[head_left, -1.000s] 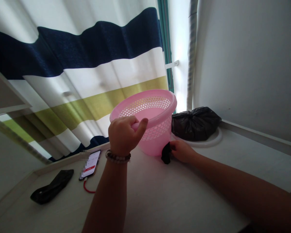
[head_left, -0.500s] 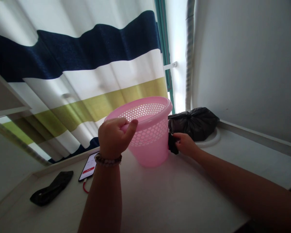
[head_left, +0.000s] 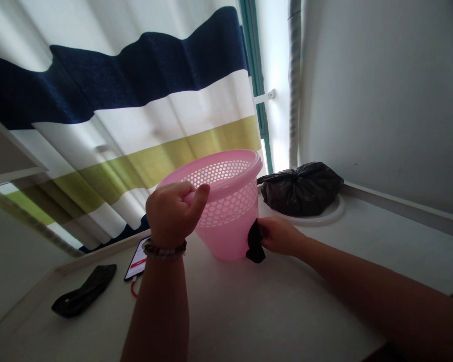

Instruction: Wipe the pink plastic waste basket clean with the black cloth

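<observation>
A pink plastic wastebasket [head_left: 232, 236] with a honeycomb-pierced upper wall stands tilted a little on the white tabletop. My left hand [head_left: 173, 211], a beaded bracelet at its wrist, is closed around the near left part of the rim. Against the basket's lower right side, my right hand [head_left: 279, 235] pinches a crumpled black cloth [head_left: 255, 244], whose loose end hangs down. Behind that hand a tied black garbage bag [head_left: 304, 190] rests on a white ring-shaped rim [head_left: 334, 213].
A folded black plastic bag [head_left: 85, 291] lies at the left. Beside it is a phone [head_left: 136, 264] with a red cable, partly behind my left forearm. A striped curtain [head_left: 136, 115] hangs behind the table, and a white wall [head_left: 385, 100] stands at the right.
My right hand has moved left and slightly down with the cloth, from the basket's right edge onto its near side. My left hand keeps its grip on the rim.
</observation>
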Motion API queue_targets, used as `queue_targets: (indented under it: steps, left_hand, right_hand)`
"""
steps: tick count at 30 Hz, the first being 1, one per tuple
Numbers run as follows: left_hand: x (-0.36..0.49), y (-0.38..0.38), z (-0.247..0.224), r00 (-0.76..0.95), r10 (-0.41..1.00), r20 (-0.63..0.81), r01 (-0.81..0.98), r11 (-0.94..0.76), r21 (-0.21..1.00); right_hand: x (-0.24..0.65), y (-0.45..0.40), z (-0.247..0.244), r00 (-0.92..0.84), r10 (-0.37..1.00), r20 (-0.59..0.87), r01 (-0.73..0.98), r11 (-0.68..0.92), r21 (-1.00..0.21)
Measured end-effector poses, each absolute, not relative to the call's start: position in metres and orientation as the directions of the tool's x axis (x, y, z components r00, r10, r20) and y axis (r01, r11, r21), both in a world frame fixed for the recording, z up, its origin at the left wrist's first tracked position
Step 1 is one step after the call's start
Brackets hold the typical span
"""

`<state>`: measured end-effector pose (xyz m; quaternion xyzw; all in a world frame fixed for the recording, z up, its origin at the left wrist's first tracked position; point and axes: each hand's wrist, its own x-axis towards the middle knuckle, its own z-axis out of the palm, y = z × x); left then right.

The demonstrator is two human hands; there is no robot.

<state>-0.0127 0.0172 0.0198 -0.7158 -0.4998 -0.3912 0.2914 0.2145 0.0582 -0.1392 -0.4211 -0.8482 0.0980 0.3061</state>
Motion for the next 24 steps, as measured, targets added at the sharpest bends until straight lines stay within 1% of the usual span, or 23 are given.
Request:
queue_targets:
  steps: [3, 5, 7, 12, 15, 18, 21, 24]
  left_hand:
    - [-0.014, 0.018, 0.019, 0.194, 0.499, 0.844, 0.948, -0.318, -0.03]
    - [-0.015, 0.018, 0.019, 0.189, 0.508, 0.84, 0.949, -0.314, -0.024]
    - [-0.016, 0.019, 0.019, 0.186, 0.511, 0.839, 0.95, -0.313, -0.02]
    - [-0.014, 0.018, 0.02, 0.191, 0.508, 0.84, 0.946, -0.324, -0.019]
    - [-0.013, 0.018, 0.02, 0.185, 0.504, 0.844, 0.943, -0.331, -0.009]
    - [-0.012, 0.017, 0.02, 0.184, 0.499, 0.847, 0.94, -0.341, -0.003]
    - [-0.011, 0.017, 0.02, 0.187, 0.497, 0.847, 0.939, -0.343, -0.006]
    - [-0.01, 0.016, 0.021, 0.186, 0.491, 0.851, 0.939, -0.344, -0.007]
  right_hand:
    - [0.214, 0.064, -0.15, -0.537, 0.814, 0.219, 0.719, 0.578, -0.386]
    - [0.214, 0.066, -0.153, -0.545, 0.83, 0.122, 0.751, 0.548, -0.37]
    - [0.214, 0.066, -0.154, -0.535, 0.841, 0.087, 0.768, 0.526, -0.364]
    - [0.213, 0.064, -0.15, -0.537, 0.838, 0.097, 0.765, 0.532, -0.362]
    - [0.213, 0.063, -0.149, -0.538, 0.834, 0.123, 0.767, 0.545, -0.34]
    - [0.213, 0.062, -0.15, -0.543, 0.814, 0.207, 0.734, 0.58, -0.354]
    - [0.215, 0.061, -0.147, -0.512, 0.768, 0.384, 0.66, 0.638, -0.396]
    - [0.217, 0.059, -0.139, -0.398, 0.714, 0.576, 0.609, 0.675, -0.416]
